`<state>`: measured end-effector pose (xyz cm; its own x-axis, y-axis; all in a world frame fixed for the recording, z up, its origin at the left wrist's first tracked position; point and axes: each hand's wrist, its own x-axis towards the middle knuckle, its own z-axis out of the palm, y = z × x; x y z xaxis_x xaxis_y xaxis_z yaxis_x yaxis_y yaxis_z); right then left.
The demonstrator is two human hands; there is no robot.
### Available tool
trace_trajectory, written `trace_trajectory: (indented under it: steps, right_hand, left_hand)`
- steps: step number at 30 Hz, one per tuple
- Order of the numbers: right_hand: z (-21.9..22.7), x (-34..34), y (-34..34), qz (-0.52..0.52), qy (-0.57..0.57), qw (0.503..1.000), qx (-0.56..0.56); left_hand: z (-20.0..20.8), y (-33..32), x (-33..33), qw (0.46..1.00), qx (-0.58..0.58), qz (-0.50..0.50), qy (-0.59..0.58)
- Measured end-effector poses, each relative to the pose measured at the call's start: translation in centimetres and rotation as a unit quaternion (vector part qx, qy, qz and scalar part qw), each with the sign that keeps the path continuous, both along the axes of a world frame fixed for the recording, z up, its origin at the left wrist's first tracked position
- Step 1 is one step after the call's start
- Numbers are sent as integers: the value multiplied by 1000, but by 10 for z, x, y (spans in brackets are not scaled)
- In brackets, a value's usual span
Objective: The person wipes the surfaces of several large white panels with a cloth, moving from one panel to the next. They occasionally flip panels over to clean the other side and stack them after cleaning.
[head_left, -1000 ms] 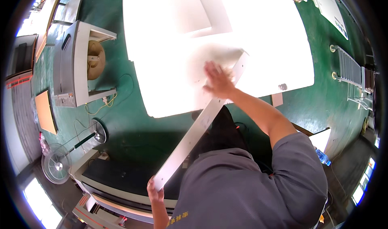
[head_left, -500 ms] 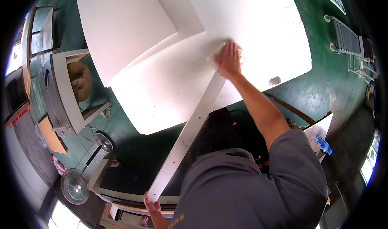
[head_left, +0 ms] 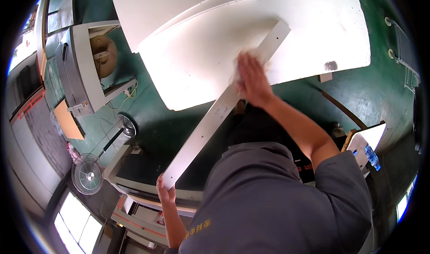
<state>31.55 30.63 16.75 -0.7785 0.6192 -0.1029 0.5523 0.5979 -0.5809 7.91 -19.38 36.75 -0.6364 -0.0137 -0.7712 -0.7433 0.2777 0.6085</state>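
Observation:
A long, narrow white board (head_left: 204, 135) with small dark holes along it slants from lower left up over a white tabletop (head_left: 188, 74). My left hand (head_left: 165, 190) grips its near, lower end, with the fingers at the edge. Partway along the board, my right hand (head_left: 254, 81) lies with fingers stretched over a pale rag (head_left: 264, 59), pressing it on the board's face. Motion blurs the rag and fingertips, and the hand covers most of the rag. Beyond them, the board's far end rests over the tabletop.
White panels (head_left: 165, 7) lie on the tabletop's far left. A standing fan (head_left: 89, 175) is at the lower left, near a grey cabinet (head_left: 76, 74). To the right, a small table (head_left: 369, 135) bears a blue bottle (head_left: 371, 157). A dark-topped bench (head_left: 148, 164) stands at my left.
My right hand and the rag have moved down the board from its far end, uncovering that end. My left hand still holds the near end. The view has shifted.

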Motion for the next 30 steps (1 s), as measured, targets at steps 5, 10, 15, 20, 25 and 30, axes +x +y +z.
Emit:
trace_trajectory:
  steps: [5,10,15,20,25,30]
  right_hand:
    - [-6,11,-4,50,94,994,-7]
    - [0,23,119,-144,3,985,-90]
    - [73,-7,94,90,-168,980,-55]
    - [63,-25,-42,11,82,967,241]
    - [104,-46,-119,137,159,977,27]
    - [14,10,63,-46,-127,989,54]
  left_hand:
    - [3,52,15,976,-157,-59,-137]
    - [-5,75,-4,986,60,-131,-78]
    - [3,88,-7,913,199,-292,203]
    - [-9,135,28,939,337,-51,-48]
    - [-22,126,28,959,229,-147,-80]
    - [-23,97,28,978,173,-111,-44]
